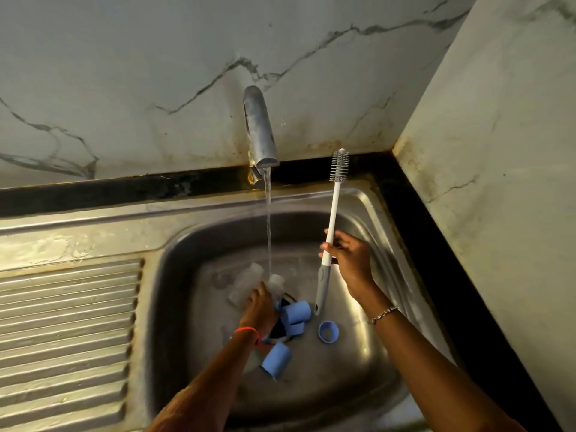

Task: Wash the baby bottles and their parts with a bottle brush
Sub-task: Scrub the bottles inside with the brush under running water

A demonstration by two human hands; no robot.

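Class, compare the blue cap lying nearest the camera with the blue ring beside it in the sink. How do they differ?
The blue cap is tall and lies on its side; the blue ring is short and sits flat, opening upward. The cap lies by the left forearm; the ring sits below the handle end of the bottle brush. Both are blue and rest in the sink.

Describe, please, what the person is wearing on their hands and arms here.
Both hands are bare, with no gloves, and no sleeves are in view. The left hand has a thin red thread band tied round its wrist, with loose ends hanging. The right hand has a slim, silvery linked bracelet at its wrist.
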